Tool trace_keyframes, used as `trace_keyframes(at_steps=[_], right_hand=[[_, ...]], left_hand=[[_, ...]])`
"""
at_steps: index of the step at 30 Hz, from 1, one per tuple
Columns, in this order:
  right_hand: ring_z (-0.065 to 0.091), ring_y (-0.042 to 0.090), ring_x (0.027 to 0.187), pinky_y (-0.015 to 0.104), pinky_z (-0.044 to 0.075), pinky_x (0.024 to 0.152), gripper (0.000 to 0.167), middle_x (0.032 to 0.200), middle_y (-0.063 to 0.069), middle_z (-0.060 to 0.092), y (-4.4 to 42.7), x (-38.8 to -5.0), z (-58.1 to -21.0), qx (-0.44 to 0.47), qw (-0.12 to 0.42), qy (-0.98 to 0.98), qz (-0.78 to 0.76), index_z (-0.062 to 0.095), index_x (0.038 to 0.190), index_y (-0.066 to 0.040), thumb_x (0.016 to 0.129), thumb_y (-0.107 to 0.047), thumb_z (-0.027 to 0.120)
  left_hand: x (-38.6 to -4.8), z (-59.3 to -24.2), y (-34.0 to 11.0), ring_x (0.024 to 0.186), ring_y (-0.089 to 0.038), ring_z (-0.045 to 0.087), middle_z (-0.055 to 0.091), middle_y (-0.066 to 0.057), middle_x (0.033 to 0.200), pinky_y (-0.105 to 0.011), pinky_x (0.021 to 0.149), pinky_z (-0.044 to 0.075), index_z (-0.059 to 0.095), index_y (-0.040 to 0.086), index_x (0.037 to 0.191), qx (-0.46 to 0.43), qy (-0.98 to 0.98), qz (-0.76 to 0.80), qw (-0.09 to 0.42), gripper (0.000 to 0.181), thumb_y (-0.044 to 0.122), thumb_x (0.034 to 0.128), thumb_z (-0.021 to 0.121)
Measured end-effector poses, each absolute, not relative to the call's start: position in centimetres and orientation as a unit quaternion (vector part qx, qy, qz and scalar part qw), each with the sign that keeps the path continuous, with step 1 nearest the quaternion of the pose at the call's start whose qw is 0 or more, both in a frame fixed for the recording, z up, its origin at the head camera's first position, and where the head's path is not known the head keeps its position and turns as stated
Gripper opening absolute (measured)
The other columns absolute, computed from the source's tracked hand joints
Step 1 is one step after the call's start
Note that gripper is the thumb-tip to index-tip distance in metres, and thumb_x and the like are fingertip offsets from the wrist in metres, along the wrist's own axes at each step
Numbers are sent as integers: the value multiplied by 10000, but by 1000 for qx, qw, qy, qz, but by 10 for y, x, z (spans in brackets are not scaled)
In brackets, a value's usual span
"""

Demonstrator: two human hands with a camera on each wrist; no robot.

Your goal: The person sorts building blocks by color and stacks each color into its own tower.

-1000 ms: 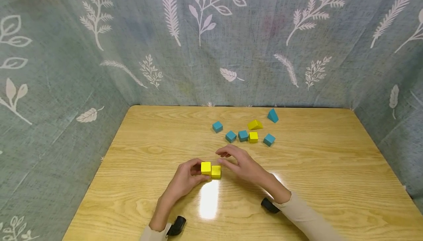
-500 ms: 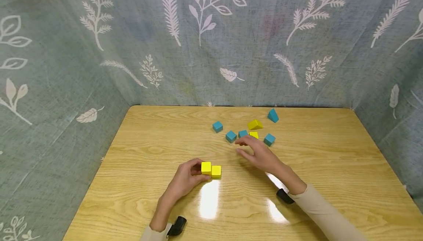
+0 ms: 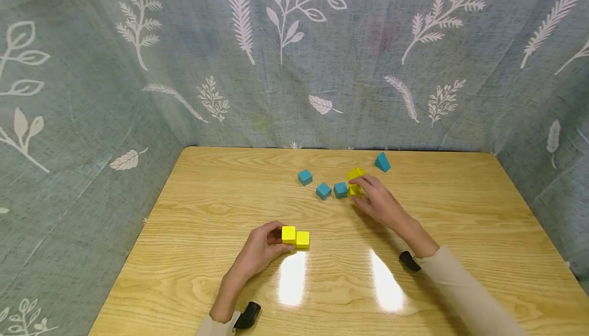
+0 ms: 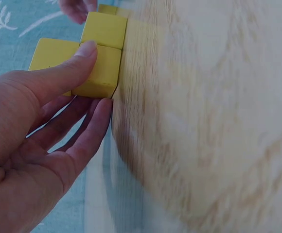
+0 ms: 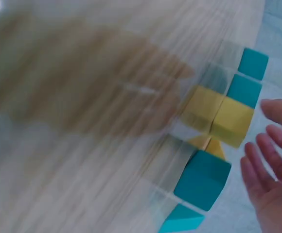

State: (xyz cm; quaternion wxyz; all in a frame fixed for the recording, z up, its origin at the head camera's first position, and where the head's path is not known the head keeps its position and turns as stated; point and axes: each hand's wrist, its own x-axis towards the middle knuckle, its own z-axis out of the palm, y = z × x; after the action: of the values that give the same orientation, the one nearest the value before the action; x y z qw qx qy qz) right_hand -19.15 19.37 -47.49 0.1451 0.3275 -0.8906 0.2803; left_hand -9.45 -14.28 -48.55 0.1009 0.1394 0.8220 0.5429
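My left hand [image 3: 257, 251] pinches a yellow cube [image 4: 98, 73] on the table between thumb and fingers. Another yellow cube [image 3: 288, 233] is stacked on the pinched one, and a third yellow cube [image 3: 302, 240] stands against its right side. Farther back, my right hand [image 3: 379, 203] hovers at a loose yellow cube [image 5: 232, 121], thumb and fingers spread about it. A gap shows between fingers and cube in the right wrist view. Behind that cube lies a yellow triangular block [image 3: 355, 173], partly covered by the hand in the head view.
Blue cubes [image 3: 323, 191] [image 3: 305, 177] [image 3: 340, 189] lie left of my right hand. One more blue cube [image 5: 202, 179], hidden in the head view, shows beside it. A blue triangular block [image 3: 382, 162] lies near the wooden table's [image 3: 221, 172] back edge, before a patterned cloth [image 3: 257, 95].
My right hand has moved away from the yellow stack, back and to the right, to the loose yellow cube. The left hand has kept its hold in place.
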Motion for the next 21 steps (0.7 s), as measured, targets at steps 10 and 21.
trace_keyframes(at_steps=[10,21], right_hand=[[661,351,973,463,583,781,407,1113,214,679,203,-198,-480,316,112,-909,247,665,1230,62,859,2,819],[678,360,1017,473,602,791,421,1176,211,671,207,-195,-482,306,109,-903,282,667,1230,41,848,-19,834]], left_hand=[[-94,-484,-142,1006,-290,710,681,-144,1123,-285,850,597,666,-1,1156,138,821,545,104,318,41,876,810],[-95,-485,-142,1002,-289,715,682,-144,1117,-289,853,597,665,5,1143,138,822,543,106,303,30,876,807]])
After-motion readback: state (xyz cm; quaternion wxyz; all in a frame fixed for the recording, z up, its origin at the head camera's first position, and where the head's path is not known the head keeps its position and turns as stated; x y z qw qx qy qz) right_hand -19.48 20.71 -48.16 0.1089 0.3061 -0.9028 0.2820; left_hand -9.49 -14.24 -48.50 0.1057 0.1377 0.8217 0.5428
